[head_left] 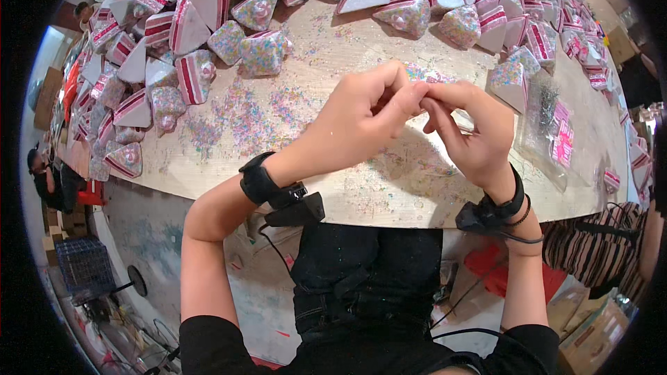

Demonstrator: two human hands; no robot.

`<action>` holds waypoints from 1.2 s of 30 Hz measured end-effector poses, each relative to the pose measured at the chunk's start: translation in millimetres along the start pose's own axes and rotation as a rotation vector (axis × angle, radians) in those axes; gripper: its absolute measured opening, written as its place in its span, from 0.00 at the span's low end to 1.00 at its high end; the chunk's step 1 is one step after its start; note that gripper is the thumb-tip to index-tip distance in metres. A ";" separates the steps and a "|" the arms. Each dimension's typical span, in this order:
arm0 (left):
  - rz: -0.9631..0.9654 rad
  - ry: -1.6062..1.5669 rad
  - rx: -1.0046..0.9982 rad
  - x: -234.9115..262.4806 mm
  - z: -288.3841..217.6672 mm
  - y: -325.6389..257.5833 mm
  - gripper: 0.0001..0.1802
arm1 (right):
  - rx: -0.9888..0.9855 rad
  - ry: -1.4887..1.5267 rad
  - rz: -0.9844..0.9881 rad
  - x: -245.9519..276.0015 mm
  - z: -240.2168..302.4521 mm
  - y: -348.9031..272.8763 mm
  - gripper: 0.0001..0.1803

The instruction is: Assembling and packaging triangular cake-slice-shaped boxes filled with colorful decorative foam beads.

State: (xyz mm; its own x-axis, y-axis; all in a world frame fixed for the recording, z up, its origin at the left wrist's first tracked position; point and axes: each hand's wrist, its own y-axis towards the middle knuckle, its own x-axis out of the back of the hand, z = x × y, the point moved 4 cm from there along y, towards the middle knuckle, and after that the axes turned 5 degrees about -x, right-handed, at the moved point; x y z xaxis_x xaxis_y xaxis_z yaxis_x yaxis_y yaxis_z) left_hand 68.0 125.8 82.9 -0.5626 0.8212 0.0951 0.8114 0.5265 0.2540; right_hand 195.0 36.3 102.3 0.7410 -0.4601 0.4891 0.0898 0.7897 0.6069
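Note:
My left hand point(368, 111) and my right hand point(476, 121) meet above the middle of the table, fingertips pinched together. Whatever they pinch, if anything, is too small or hidden to make out. Glittery toy cake slices point(201, 76), white with pink-red layers and coloured sprinkles, lie heaped beyond both hands. One speckled slice point(509, 83) stands nearest my right hand. Under and around my hands, loose coloured sprinkles point(257, 121) are scattered over the pale wooden tabletop point(333, 198).
Right of my right hand lies a clear plastic bag point(545, 132) with a pink printed card point(561, 139). A person in striped clothing point(597, 246) is at the right edge. Black cables run from my wrist straps. A dark crate point(85, 265) stands at lower left.

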 end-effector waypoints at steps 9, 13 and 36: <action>-0.014 -0.303 0.279 -5.1 14.5 8.3 0.17 | -0.055 -0.083 0.029 19.4 -20.1 11.3 0.07; -0.182 0.904 -0.713 7.6 0.8 19.7 0.30 | -0.406 0.052 -0.035 39.2 -57.2 18.8 0.03; 0.020 0.681 -0.525 -1.9 23.0 22.6 0.31 | -0.051 -0.125 0.178 23.9 -33.9 17.4 0.07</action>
State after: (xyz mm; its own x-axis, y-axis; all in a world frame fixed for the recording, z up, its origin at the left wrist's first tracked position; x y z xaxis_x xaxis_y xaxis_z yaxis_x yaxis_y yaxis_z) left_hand 91.0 141.2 66.3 -0.6577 0.4295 0.6189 0.7384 0.2050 0.6425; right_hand 236.8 52.8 103.3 0.6605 -0.3560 0.6611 0.0009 0.8808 0.4735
